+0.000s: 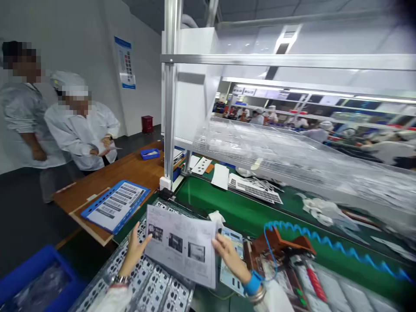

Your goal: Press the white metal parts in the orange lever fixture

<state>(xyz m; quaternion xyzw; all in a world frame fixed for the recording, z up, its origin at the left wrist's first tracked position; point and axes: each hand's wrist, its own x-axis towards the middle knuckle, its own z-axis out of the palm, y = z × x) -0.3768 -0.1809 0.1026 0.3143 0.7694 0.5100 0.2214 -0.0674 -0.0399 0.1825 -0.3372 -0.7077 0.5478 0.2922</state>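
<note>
A printed sheet (182,271) with several photos lies tilted between my two hands. At its left edge my left hand (134,249) grips it, the thumb over the front. My right hand (229,255) pinches the right edge; a blue wrist strap (253,284) circles that wrist. Under the sheet are flat punched plates (152,286) in rows, partly covered by it. To the right of the sheet, partly behind my right hand, is a light panel (229,277) with cut-outs.
A coiled blue cord (312,236) runs across the right side near a brown fixture (276,247). A blue-edged document folder (117,206) lies on the wooden table (130,169). A blue bin (35,277) stands lower left. A metal post (169,95) rises ahead; two people stand at left.
</note>
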